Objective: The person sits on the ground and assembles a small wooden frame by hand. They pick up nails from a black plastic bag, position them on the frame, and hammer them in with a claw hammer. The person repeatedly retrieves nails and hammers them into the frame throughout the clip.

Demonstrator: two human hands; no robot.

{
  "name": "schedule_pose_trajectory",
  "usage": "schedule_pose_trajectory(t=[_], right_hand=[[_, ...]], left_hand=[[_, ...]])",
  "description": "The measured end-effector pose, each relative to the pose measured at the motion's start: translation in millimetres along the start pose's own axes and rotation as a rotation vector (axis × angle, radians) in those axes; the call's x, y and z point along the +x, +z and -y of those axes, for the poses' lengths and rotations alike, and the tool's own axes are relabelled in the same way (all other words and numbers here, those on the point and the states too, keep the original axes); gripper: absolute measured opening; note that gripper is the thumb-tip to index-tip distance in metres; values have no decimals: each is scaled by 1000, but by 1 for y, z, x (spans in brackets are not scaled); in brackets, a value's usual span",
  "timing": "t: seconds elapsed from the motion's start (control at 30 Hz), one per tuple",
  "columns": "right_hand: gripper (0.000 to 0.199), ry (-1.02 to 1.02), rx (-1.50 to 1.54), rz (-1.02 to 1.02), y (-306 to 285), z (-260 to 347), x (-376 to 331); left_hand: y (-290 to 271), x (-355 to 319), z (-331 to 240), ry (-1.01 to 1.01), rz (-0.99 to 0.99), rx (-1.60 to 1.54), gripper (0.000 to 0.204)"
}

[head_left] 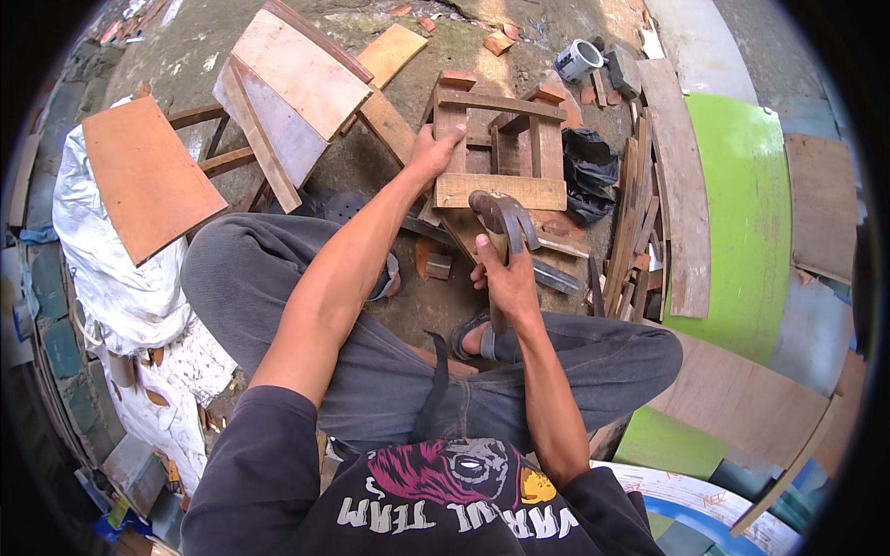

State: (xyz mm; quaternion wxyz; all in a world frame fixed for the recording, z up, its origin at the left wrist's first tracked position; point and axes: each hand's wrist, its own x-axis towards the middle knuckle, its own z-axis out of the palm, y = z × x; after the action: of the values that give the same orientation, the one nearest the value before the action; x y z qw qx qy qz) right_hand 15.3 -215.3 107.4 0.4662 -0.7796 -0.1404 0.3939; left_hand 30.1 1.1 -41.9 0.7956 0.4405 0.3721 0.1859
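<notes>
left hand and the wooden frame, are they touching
Touching. The head view shows it: the left hand grips the wooden frame by its left upright, with the thumb lying against the wood.

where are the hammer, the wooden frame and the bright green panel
Hammer (506,219): head camera view, on its metal head.
Wooden frame (536,189): head camera view, on its near plank.
Green panel (742,218): head camera view, on its flat face.

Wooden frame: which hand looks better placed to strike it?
The right hand, probably: it grips the hammer, its head near the frame. The left hand grasps the frame's left side, seemingly better suited to steadying.
</notes>
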Motion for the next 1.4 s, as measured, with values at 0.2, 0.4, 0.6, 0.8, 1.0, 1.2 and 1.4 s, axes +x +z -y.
schedule_pose_trajectory(t=[0.2, 0.4, 0.6, 0.8, 1.0, 1.2, 1.4], right_hand=[[36, -160, -261, -152, 3, -1, 15], [28, -515, -171, -233, 19, 54, 4], [31, -112, -640, -53, 17, 23, 19], [24, -404, -17, -168, 9, 76, 10], [23, -478, -414, -316, 15, 35, 12], [31, -193, -458, -62, 8, 24, 16], [28, -257, -398, -90, 14, 23, 20]], left_hand=[[-7, 22, -12, -13, -30, 126, 63], [-14, 34, -14, -6, -55, 133, 64], [-6, 40, -6, 87, -37, 227, 65], [-13, 47, 2, 98, -54, 214, 68], [-4, 36, -9, 21, -35, 175, 65], [-10, 35, -5, 95, -69, 138, 58], [-6, 45, 1, 67, -24, 65, 48]])
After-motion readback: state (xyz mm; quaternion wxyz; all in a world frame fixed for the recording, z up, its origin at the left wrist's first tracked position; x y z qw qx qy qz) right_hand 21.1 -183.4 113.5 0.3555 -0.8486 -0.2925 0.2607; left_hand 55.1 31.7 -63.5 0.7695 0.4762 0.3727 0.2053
